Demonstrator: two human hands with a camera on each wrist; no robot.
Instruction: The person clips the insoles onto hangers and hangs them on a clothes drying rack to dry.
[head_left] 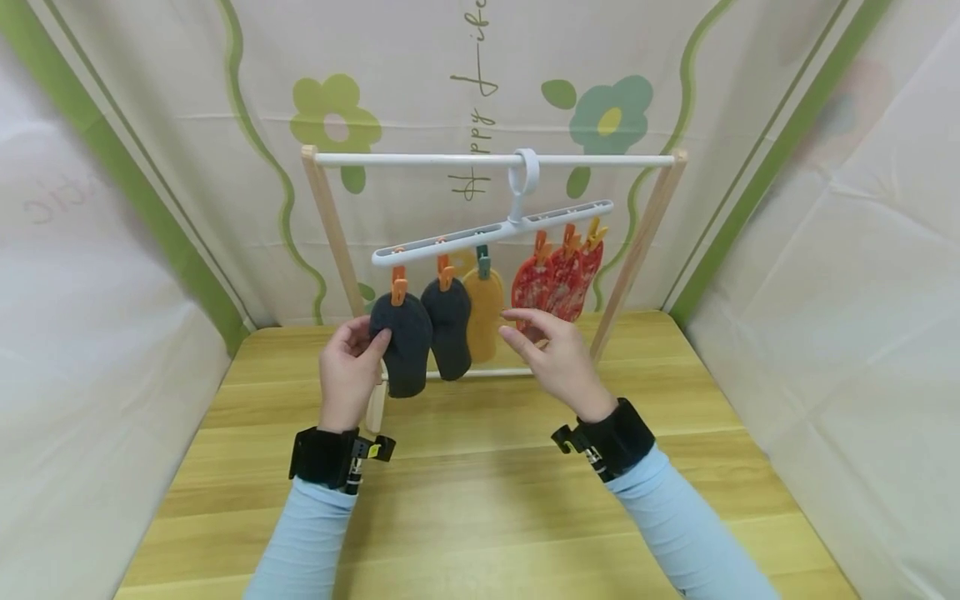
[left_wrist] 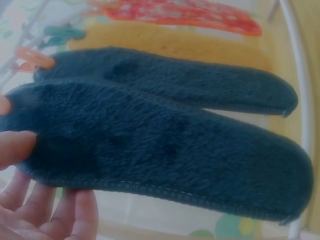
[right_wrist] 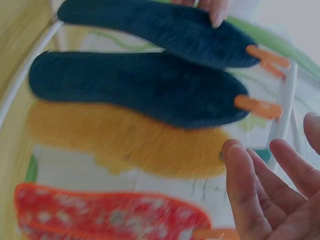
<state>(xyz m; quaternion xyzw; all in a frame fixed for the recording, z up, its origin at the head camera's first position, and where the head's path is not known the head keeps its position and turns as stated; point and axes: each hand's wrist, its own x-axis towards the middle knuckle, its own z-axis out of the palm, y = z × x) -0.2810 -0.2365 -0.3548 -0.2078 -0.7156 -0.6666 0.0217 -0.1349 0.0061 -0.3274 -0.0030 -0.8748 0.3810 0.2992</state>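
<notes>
My left hand (head_left: 349, 367) holds the edge of the outermost dark blue fuzzy insole (head_left: 405, 350), thumb on its face and fingers behind. An orange clip (head_left: 399, 287) fastens that insole to the tilted white hanger (head_left: 450, 242). Beside it hang a second dark blue insole (head_left: 448, 333) and a yellow insole (head_left: 486, 321), the latter from a green clip (head_left: 483, 262). My right hand (head_left: 561, 360) is just right of the yellow one, thumb and fingers apart and holding nothing. Several red patterned insoles (head_left: 532, 287) hang behind it from orange and yellow clips.
The hanger's ring (head_left: 527, 171) loops over the white top bar (head_left: 420, 159) of a rack with wooden side posts (head_left: 637, 250). The rack stands on a wood-grain table (head_left: 480, 517). Printed cloth walls (head_left: 840, 275) enclose the back and sides.
</notes>
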